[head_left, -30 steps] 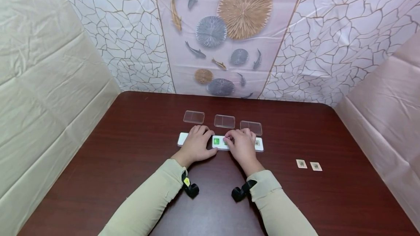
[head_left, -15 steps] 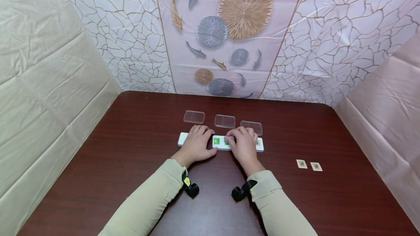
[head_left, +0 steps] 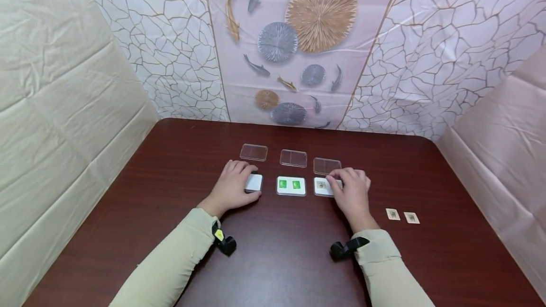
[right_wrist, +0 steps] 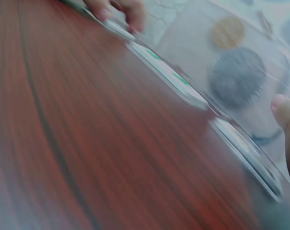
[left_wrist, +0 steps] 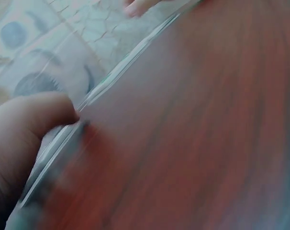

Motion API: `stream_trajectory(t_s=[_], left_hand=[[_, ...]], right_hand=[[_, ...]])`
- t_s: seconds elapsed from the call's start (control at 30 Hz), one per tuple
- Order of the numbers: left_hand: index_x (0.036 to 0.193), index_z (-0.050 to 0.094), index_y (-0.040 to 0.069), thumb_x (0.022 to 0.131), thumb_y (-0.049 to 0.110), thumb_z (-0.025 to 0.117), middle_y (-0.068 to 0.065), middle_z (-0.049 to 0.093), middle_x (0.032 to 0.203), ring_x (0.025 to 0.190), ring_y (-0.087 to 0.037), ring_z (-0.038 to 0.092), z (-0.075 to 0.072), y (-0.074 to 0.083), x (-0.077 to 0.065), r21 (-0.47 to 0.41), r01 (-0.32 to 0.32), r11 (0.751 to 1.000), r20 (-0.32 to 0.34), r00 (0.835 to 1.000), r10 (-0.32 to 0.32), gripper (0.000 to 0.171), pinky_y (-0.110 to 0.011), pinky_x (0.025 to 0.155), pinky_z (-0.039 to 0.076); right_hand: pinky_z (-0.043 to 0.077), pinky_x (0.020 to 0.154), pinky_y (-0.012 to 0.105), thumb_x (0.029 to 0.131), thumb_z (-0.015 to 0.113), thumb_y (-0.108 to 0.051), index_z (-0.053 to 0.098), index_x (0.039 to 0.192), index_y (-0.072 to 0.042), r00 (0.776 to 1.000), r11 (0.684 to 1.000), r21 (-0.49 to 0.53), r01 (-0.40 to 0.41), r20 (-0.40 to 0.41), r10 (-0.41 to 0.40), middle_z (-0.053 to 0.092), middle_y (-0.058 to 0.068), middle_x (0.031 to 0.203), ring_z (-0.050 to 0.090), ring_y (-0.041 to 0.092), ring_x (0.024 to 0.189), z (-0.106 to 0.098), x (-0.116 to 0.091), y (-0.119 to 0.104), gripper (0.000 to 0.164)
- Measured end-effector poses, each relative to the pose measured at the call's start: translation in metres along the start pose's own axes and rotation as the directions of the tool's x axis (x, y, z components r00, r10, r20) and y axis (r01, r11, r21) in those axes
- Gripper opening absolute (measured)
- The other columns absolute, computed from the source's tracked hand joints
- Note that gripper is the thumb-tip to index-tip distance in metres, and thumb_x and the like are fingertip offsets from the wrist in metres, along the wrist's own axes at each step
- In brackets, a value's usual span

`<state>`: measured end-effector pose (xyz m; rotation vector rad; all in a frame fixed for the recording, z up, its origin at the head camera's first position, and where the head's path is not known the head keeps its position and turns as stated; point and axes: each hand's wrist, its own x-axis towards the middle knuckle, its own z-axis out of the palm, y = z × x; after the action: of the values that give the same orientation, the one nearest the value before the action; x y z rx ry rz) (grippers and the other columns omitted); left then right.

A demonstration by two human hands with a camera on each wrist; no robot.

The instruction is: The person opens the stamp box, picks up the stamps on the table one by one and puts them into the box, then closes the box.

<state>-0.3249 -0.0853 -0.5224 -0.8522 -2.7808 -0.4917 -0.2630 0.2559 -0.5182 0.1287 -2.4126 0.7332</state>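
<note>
In the head view my left hand (head_left: 232, 186) spans a flat white case (head_left: 254, 182), thumb at its near edge and fingers at its far edge. The left wrist view has the thumb (left_wrist: 49, 112) touching the case's side. A middle white case (head_left: 291, 185) shows two green squares and is untouched. My right hand (head_left: 350, 195) is over the right white case (head_left: 321, 187), which shows a small printed square; its right part is hidden. The right wrist view has the right thumb (right_wrist: 286, 117) apart from that case.
Three clear plastic lids, the left lid (head_left: 253, 152), the middle lid (head_left: 293, 158) and the right lid (head_left: 326, 165), lie behind the cases. Two small printed cards, one left (head_left: 393, 214) and one right (head_left: 411, 217), lie on the dark wooden table (head_left: 273, 250). A patterned cloth backdrop stands behind.
My left hand has slid left along its case. My right hand has left the middle case's right green square and moved right, over the right case. Both green squares now show fully.
</note>
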Motion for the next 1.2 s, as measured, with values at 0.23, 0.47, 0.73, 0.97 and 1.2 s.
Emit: stream_trajectory(t_s=[0.23,0.47,0.73,0.97,1.2], left_hand=[[0.133,0.059,0.013,0.078,0.051,0.075,-0.009,0.056,0.128,0.125,-0.031,0.046,-0.011,-0.032,-0.015,-0.05,0.02,0.999,-0.006,1.0,-0.02,0.069,-0.053,0.117,0.024],[0.135,0.059,0.012,0.079,0.049,0.076,-0.01,0.053,0.133,0.128,-0.033,0.044,-0.014,-0.046,-0.022,-0.1,0.058,0.993,0.012,0.998,-0.058,0.07,-0.053,0.111,0.032],[0.131,0.062,0.012,0.078,0.045,0.078,-0.011,0.052,0.133,0.128,-0.035,0.043,-0.016,-0.045,-0.022,-0.122,0.051,0.991,0.01,0.999,-0.051,0.064,-0.053,0.112,0.031],[0.13,0.062,0.013,0.08,0.042,0.077,-0.012,0.051,0.133,0.129,-0.036,0.043,-0.018,-0.044,-0.021,-0.138,0.056,0.989,0.022,0.998,-0.053,0.059,-0.054,0.112,0.03],[0.129,0.063,0.013,0.081,0.041,0.077,-0.012,0.051,0.133,0.128,-0.036,0.042,-0.018,-0.042,-0.02,-0.143,0.06,0.988,0.028,0.998,-0.056,0.057,-0.054,0.112,0.029]], right_hand=[[0.026,0.096,0.063,0.084,0.082,-0.015,0.072,0.097,-0.01,0.997,0.998,-0.021,0.055,0.057,-0.053,0.068,0.008,0.091,0.05,0.036,0.101,-0.028,-0.01,0.04,0.017],[0.025,0.09,0.064,0.084,0.081,-0.012,0.072,0.1,-0.01,0.992,0.997,-0.027,0.068,0.104,-0.065,0.069,0.011,0.095,0.049,0.039,0.103,-0.069,-0.026,0.077,0.018],[0.019,0.091,0.068,0.087,0.077,-0.01,0.074,0.104,-0.011,0.977,0.997,-0.024,0.068,0.205,-0.062,0.067,0.013,0.107,0.044,0.041,0.108,-0.112,-0.048,0.109,0.017],[0.019,0.087,0.067,0.081,0.083,-0.017,0.074,0.103,-0.013,0.965,0.997,-0.047,0.068,0.258,-0.054,0.062,0.012,0.109,0.041,0.044,0.108,-0.122,-0.054,0.117,0.024],[0.02,0.088,0.069,0.079,0.084,-0.013,0.074,0.097,-0.014,0.965,0.993,-0.084,0.089,0.256,-0.064,0.063,0.011,0.105,0.042,0.043,0.105,-0.123,-0.052,0.114,0.021]])
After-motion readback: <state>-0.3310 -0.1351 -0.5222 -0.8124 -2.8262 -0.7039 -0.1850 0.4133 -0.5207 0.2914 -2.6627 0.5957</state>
